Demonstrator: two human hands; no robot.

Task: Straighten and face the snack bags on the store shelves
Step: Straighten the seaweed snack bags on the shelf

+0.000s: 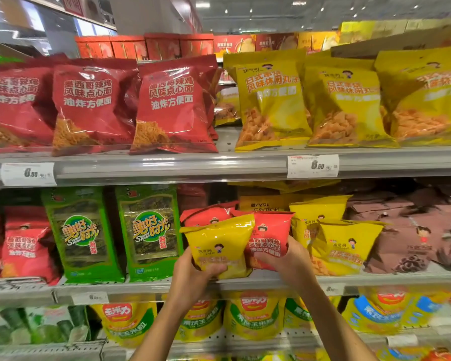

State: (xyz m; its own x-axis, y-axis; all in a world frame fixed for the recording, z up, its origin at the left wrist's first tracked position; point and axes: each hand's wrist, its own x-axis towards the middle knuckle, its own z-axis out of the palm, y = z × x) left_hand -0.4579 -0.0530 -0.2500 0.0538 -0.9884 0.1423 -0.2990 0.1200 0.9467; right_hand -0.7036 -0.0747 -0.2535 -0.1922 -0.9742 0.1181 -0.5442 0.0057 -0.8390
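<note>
On the middle shelf [375, 278] my left hand [193, 274] grips the lower edge of a small yellow snack bag [219, 243], which stands upright at the shelf front. Just to its right my right hand [287, 261] holds a small red snack bag [268, 235], partly behind the yellow one. More yellow bags [346, 243] stand to the right, and brown bags [406, 238] lie further right. Two green seaweed packs [149, 230] stand to the left.
The upper shelf carries big red bags [172, 105] on the left and big yellow bags [271, 100] on the right, with price tags [313, 165] on the rail. The lower shelf holds yellow-green corn snack bags [253, 316]. Boxes line the top.
</note>
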